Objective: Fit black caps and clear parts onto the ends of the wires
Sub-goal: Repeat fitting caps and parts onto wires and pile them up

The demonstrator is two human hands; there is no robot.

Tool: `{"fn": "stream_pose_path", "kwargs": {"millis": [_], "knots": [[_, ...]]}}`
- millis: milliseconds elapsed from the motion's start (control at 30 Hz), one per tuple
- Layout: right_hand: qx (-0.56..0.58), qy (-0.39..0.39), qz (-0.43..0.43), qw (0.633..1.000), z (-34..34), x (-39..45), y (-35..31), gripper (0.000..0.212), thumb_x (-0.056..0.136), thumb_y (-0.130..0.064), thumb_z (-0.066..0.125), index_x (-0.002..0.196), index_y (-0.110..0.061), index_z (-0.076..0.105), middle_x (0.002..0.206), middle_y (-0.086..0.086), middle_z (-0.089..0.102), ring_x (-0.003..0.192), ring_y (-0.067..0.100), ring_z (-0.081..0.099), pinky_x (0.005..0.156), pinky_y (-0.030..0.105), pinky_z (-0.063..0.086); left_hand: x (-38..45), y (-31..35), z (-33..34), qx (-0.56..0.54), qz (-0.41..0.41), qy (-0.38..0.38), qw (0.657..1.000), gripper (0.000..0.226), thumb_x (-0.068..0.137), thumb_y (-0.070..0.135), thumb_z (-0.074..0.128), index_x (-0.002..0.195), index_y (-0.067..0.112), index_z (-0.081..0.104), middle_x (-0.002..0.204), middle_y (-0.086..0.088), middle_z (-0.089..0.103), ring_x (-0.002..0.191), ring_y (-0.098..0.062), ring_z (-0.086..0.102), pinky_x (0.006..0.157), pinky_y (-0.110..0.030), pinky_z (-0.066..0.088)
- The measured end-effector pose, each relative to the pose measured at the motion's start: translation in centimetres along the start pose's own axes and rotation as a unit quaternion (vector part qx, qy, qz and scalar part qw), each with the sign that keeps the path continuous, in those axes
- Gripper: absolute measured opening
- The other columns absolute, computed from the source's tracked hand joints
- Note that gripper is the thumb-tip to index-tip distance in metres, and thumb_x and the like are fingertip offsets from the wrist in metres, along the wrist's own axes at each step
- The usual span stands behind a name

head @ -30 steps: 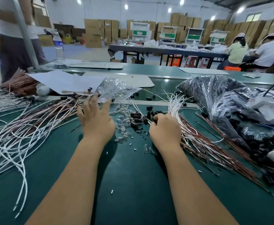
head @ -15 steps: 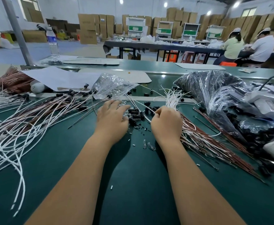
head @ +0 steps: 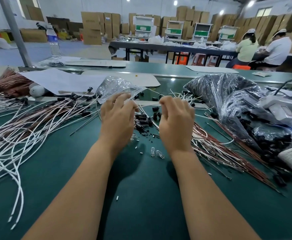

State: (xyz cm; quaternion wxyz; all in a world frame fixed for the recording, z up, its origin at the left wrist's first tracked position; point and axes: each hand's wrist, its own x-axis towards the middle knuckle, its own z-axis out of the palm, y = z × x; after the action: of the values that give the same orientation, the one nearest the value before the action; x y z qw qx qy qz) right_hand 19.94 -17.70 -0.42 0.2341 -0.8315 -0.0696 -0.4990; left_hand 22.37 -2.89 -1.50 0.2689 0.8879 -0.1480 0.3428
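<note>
We see both hands raised just above the green surface (head: 141, 196), backs toward us. The left hand (head: 116, 118) and right hand (head: 175, 122) each have fingers curled, and a thin white wire (head: 148, 106) runs between them, pinched at both ends as far as we can tell; the fingertips are turned away, so the exact grip is hidden. Under and between the hands lies a small heap of black caps (head: 142, 121) on the surface. Nearer us, two clear parts (head: 156, 152) lie loose, well apart from the heap. To the left, a spread of white and brown wires (head: 26, 129), some already capped in black at their far ends. To the right, a bundle of wires (head: 224, 153) without caps, beside a plastic bag of dark parts (head: 228, 101). A smaller clear bag (head: 117, 87) sits just beyond the left hand.
</note>
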Motion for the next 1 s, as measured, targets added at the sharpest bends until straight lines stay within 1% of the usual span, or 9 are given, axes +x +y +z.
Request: {"fn": "stream_pose_path", "kwargs": {"millis": [67,167,300,367,467,600,733,833,1000], "knots": [[-0.040,0.063,0.043,0.996,-0.3,0.4,0.4,0.012,0.085,0.001,0.060,0.087,-0.010,0.064,0.075,0.001,0.057,0.075,0.022,0.050,0.075,0.026,0.023,0.0,-0.5,-0.1,0.013,0.000,0.004,1.000,0.022,0.099,0.016,0.042,0.099,0.016,0.064,0.123,-0.002,0.060,0.125,-0.026,0.040,0.107,-0.042,0.023],[-0.072,0.157,0.124,0.977,-0.8,1.0,1.0,0.010,0.088,-0.004,0.056,0.090,-0.010,0.064,0.082,0.003,0.061,0.083,0.025,0.054,0.083,0.032,0.026,-0.1,-1.0,-0.4,0.033,-0.021,0.017,0.999,0.020,0.098,0.014,0.045,0.099,0.013,0.064,0.098,-0.002,0.068,0.098,-0.026,0.054,0.089,-0.035,0.027],[-0.071,0.176,0.225,0.956,-1.5,1.3,1.7,0.017,0.091,-0.013,0.049,0.099,-0.015,0.063,0.099,0.002,0.062,0.102,0.025,0.053,0.096,0.039,0.023,-0.1,-1.4,-0.6,0.012,-0.043,0.010,0.999,0.020,0.099,0.012,0.046,0.100,0.008,0.065,0.093,-0.007,0.067,0.085,-0.027,0.059,0.079,-0.042,0.045],[-0.090,0.154,0.199,0.964,-1.7,1.2,1.6,0.025,0.087,-0.008,0.048,0.104,-0.016,0.065,0.107,0.000,0.062,0.111,0.023,0.052,0.100,0.040,0.021,-0.2,-1.3,-0.8,-0.027,-0.034,-0.001,0.999,0.020,0.099,0.013,0.048,0.103,0.008,0.067,0.096,-0.007,0.068,0.084,-0.026,0.060,0.074,-0.041,0.049],[-0.088,0.057,0.056,0.993,-1.3,0.6,0.4,0.043,0.076,-0.003,0.040,0.107,-0.015,0.067,0.113,0.001,0.062,0.116,0.022,0.052,0.103,0.041,0.022,-0.3,-0.6,-0.8,-0.079,0.001,-0.029,0.996,0.020,0.098,0.019,0.053,0.107,0.014,0.070,0.098,-0.002,0.068,0.086,-0.024,0.061,0.072,-0.038,0.050],[-0.040,-0.124,-0.087,0.988,0.2,-0.4,-1.0,0.020,0.081,-0.013,0.053,0.093,-0.011,0.069,0.096,0.004,0.067,0.098,0.026,0.058,0.094,0.037,0.028,-0.3,0.1,-0.6,-0.117,0.024,-0.037,0.992,0.019,0.095,0.019,0.056,0.106,0.020,0.072,0.098,0.000,0.070,0.089,-0.022,0.063,0.075,-0.039,0.051],[-0.061,-0.154,-0.053,0.985,0.9,-0.4,-0.5,0.011,0.088,-0.006,0.056,0.093,-0.008,0.065,0.092,0.008,0.065,0.089,0.028,0.055,0.077,0.035,0.038,-0.2,-0.1,-0.5,-0.108,0.021,-0.029,0.993,0.014,0.092,0.019,0.062,0.098,0.015,0.074,0.088,-0.001,0.072,0.083,-0.022,0.063,0.074,-0.038,0.050],[-0.074,-0.147,0.038,0.986,0.9,-0.3,0.3,0.012,0.090,-0.002,0.051,0.096,-0.009,0.060,0.094,0.007,0.061,0.081,0.025,0.055,0.063,0.029,0.033,-0.2,-0.4,-0.4,-0.109,-0.008,-0.023,0.994,0.012,0.090,0.018,0.065,0.094,0.012,0.075,0.078,-0.003,0.071,0.074,-0.023,0.063,0.071,-0.037,0.051],[-0.043,-0.160,0.137,0.977,1.0,-0.5,0.9,0.013,0.093,-0.001,0.043,0.099,-0.009,0.052,0.096,0.006,0.058,0.072,0.024,0.050,0.053,0.028,0.027,-0.4,-0.9,-0.2,-0.090,-0.040,-0.032,0.995,0.012,0.091,0.018,0.063,0.093,0.013,0.074,0.076,0.000,0.069,0.072,-0.023,0.061,0.069,-0.033,0.049]]}}
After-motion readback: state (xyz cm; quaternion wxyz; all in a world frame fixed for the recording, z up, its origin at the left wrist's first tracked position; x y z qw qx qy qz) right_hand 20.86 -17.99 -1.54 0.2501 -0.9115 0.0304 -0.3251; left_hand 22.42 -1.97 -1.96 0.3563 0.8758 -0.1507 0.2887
